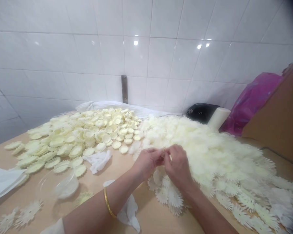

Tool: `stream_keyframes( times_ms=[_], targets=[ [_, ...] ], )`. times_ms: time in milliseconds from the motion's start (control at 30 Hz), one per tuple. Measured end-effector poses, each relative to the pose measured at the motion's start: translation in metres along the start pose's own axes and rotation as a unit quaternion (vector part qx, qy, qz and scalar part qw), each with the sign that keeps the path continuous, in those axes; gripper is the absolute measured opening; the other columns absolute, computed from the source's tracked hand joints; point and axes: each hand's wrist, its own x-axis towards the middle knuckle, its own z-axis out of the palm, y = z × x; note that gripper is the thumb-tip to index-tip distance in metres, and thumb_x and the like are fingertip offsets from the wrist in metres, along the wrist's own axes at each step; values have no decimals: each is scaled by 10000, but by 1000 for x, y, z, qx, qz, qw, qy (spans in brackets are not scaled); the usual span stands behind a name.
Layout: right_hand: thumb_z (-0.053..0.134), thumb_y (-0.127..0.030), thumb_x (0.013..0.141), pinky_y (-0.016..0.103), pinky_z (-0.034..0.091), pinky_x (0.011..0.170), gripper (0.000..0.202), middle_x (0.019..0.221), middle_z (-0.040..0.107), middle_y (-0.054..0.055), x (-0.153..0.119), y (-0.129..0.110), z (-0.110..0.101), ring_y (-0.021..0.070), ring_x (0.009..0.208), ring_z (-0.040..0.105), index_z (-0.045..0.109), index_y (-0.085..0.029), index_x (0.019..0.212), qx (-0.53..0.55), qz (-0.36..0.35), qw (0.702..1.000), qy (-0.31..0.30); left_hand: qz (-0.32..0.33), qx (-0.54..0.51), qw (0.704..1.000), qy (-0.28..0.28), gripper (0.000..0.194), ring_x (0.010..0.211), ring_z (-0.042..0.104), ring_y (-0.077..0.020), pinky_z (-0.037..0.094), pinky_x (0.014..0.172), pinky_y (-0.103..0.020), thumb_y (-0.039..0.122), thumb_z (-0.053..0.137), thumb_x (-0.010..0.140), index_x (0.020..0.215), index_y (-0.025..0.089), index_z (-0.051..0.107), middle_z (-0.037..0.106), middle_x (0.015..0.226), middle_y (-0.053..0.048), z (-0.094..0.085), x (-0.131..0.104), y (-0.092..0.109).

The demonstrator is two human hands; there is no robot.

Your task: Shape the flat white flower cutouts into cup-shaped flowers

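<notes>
My left hand (148, 162) and my right hand (178, 164) meet over the table, fingertips pinched together. What they pinch is too small and too hidden to make out. Just below them lie several thin white discs with toothed edges (172, 198). To the left is a heap of pale yellow, cup-like rounds with toothed rims (88, 133). A large pile of loose, thin whitish toothed discs (210, 152) spreads to the right of my hands. A gold bangle (107, 203) circles my left wrist.
A clear bowl (67, 187) with something white inside stands at left. Crumpled white tissue (99, 161) and a white sheet (5, 182) lie nearby. At the back right are a black item (201, 112), a white roll (218, 117), a magenta bag (256, 97) and a cardboard box (278, 120).
</notes>
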Motion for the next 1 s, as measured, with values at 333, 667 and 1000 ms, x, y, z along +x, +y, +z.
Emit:
stream_keyframes(
  times_ms=[333, 667, 1000],
  targets=[
    [432, -183, 767, 278, 384, 605, 127, 647, 479, 9, 4, -9, -10, 151, 642, 469, 440, -181, 640, 195, 66, 979, -4, -31, -47, 993, 103, 179, 443, 512, -78, 505, 528, -213, 25, 457, 731, 573, 108, 468, 484, 503, -8, -1, 7, 3],
    [479, -288, 782, 276, 411, 642, 155, 711, 553, 28, 9, -1, -19, 156, 690, 510, 531, -165, 704, 253, 143, 957, 5, -39, 9, 995, 86, 74, 611, 631, -181, 514, 558, -236, 91, 438, 765, 694, 104, 457, 572, 632, -105, -7, 7, 5],
    [487, -390, 770, 242, 397, 523, 252, 606, 525, 3, 6, 0, -8, 137, 567, 480, 507, -164, 660, 295, 205, 927, -106, -20, 99, 993, 62, 120, 537, 547, -105, 444, 518, -228, 222, 511, 754, 707, 112, 525, 553, 695, -60, -1, 0, -1]
  ],
)
